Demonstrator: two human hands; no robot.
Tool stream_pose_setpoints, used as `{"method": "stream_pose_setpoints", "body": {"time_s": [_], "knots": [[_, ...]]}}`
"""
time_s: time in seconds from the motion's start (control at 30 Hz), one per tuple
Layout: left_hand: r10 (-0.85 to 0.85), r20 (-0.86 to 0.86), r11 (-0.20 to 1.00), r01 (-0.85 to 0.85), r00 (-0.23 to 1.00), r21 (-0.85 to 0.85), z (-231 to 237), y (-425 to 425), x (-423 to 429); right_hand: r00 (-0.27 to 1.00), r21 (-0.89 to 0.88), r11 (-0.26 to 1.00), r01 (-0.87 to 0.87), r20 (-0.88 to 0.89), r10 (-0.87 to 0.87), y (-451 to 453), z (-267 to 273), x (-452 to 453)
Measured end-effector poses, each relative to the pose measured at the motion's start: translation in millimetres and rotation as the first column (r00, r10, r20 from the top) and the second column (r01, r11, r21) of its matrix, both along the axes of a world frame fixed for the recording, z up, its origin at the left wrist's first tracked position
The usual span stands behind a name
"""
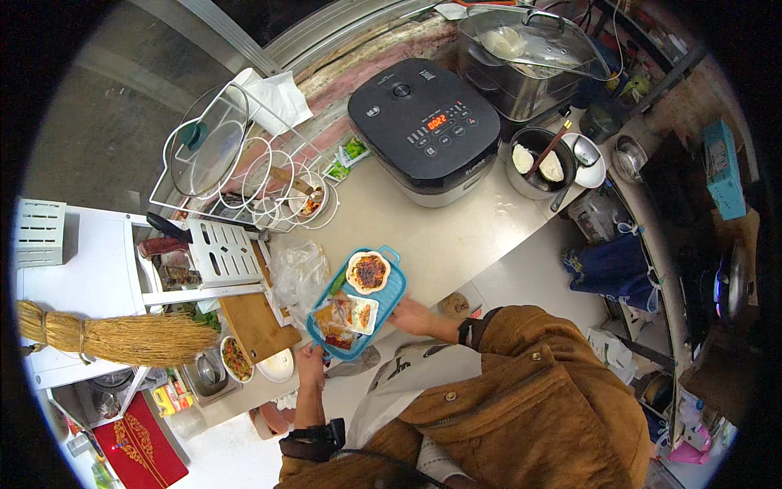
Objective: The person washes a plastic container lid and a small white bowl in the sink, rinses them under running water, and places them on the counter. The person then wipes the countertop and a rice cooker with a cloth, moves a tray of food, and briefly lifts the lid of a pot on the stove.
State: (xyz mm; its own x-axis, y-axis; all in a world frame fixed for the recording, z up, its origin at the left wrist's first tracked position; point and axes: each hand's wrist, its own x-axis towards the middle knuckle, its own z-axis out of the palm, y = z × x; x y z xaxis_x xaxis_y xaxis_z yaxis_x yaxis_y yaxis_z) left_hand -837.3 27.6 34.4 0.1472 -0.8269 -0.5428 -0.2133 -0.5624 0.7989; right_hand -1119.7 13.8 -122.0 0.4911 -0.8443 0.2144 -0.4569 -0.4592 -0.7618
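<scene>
A blue two-handled tray is tilted across the counter's front edge before me. My left hand grips its near handle. Against its right side lies my right hand, holding that edge. On the tray are a flower-shaped bowl of dark red chili sauce and a small white square dish with some food in it. Clear plastic packets of reddish food lie beside the dish, and a green strip rests near the bowl. A crumpled clear plastic bag is just left of the tray.
On the counter stand a black rice cooker, a pot with pale dough pieces and chopsticks, and a white wire rack. A knife holder, a wooden cutting board and a straw broom are left.
</scene>
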Motion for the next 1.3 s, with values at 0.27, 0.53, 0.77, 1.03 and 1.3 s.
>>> {"method": "stream_pose_setpoints", "body": {"time_s": [0.27,0.53,0.77,1.03,1.3], "knots": [[0.155,-0.134,0.987,-0.149,0.979,0.053,-45,-2,-7,0.569,-0.345,0.672,0.655,-0.36,-0.739,-106,10,-145],[0.287,-0.223,0.958,-0.285,0.932,0.041,-85,-25,-28,0.743,-0.32,0.841,0.437,-0.399,-0.538,-94,14,-82],[0.295,-0.159,0.955,-0.296,0.942,0.022,-119,-56,-30,0.503,-0.327,0.641,0.694,-0.417,-0.757,-86,22,-204],[0.252,-0.075,0.946,-0.229,0.965,0.231,-124,-111,-35,0.329,-0.374,0.417,0.828,-0.277,-0.903,-116,26,-222],[-0.008,0.459,1.0,0.013,0.888,-0.007,-126,-165,-36,0.906,-0.181,0.945,0.273,-0.283,-0.316,-13,25,-100]]}}
